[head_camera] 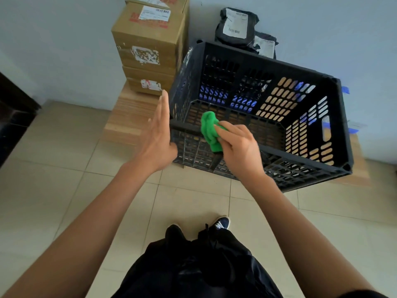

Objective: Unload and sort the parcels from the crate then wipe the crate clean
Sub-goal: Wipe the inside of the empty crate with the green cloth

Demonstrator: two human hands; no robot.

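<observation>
Head view, stacked boxes point(148, 46) left of crate point(257, 67), mailers point(237, 26) behind

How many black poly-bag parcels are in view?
2: a larger bag against the wall behind the crate, and a smaller bag to its right, partly hidden by the rim. More may be hidden.

Nothing is reading clearly: shipping labels on the cardboard boxes point(148, 37) and black mailers point(236, 25) are showing only blurred barcodes.
</observation>
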